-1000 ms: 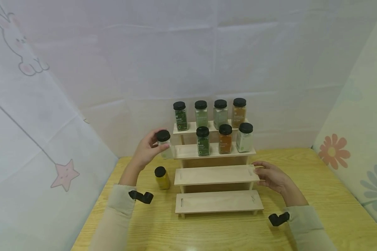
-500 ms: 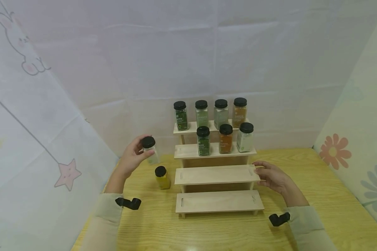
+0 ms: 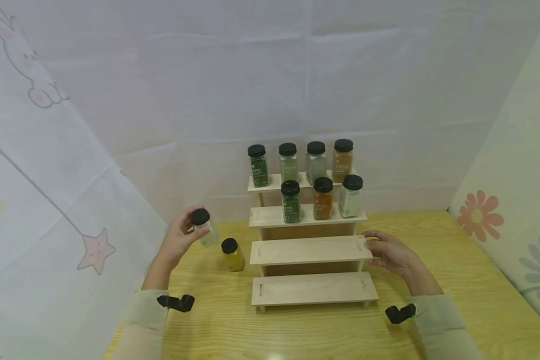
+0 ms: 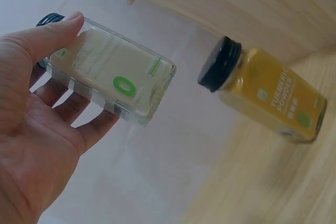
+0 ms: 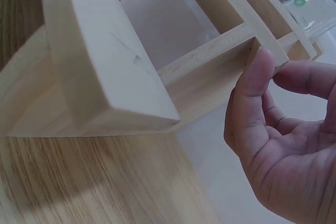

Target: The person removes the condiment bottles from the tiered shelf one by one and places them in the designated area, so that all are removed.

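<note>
In the head view my left hand [image 3: 177, 240] holds a spice jar of pale powder [image 3: 207, 235] by its upper part, left of the rack. The left wrist view shows the thumb across the black-capped end of that jar [image 4: 113, 69], fingers underneath. Just right of it stands a turmeric powder jar [image 3: 233, 256] with yellow contents, upright on the table. My right hand [image 3: 389, 255] pinches the right end of the third shelf of a stepped wooden rack [image 3: 312, 251]. In the right wrist view its thumb and forefinger grip that shelf corner [image 5: 270, 51].
On the rack's top shelf stand several spice jars [image 3: 316, 165]. Three more jars [image 3: 323, 200] share the second shelf, whose left end is bare wood. The wooden table [image 3: 324, 335] runs back to a pale cloth backdrop [image 3: 234, 100], with cloth sides left and right.
My left hand has carried the pale powder jar left and lower, away from the second shelf's left end and past the turmeric jar. The right hand has stayed on the rack.
</note>
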Demonstrator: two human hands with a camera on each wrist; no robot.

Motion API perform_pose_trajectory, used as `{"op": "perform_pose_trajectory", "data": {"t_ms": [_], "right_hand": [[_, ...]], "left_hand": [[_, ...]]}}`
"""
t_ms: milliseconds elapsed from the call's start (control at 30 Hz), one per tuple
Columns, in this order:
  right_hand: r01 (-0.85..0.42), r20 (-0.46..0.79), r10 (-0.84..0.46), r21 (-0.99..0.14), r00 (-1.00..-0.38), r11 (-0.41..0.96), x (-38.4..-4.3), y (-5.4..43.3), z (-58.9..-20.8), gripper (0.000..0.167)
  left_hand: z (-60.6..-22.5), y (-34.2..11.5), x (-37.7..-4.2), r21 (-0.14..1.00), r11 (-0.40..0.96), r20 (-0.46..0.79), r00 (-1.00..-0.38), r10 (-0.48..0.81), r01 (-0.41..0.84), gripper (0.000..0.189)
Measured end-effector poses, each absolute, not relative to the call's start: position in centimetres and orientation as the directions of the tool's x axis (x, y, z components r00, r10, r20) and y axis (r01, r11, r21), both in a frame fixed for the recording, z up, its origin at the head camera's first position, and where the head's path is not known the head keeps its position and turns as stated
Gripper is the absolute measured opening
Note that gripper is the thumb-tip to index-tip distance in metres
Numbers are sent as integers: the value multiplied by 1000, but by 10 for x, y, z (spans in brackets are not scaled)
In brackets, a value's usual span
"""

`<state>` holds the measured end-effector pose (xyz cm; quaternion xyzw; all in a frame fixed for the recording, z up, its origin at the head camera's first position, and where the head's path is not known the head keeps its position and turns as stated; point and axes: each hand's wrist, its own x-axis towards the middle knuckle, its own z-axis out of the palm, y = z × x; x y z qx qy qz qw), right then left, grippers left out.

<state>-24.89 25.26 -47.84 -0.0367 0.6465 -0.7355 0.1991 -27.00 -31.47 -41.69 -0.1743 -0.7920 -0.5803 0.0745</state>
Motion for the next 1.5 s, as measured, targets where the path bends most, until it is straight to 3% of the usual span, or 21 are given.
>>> {"op": "perform_pose_trajectory", "data": {"t_ms": [567,800,1500], "right_hand": [[250,-207,-337,-964,-919,-89,-248,252,-477,41],[250,-206,-337,-964,-919,-92,-248,252,-477,37],[247,-196,-353,-963,-915,-106,-250,252,-478,40]], "left_hand": [[-462,-346,-269,919,235,289,-946,147,317,58],[-477,-347,-266,931,282,200,-970,139,232,62],[-505,-346,-270,937,282,148,-966,214,206,67]]}}
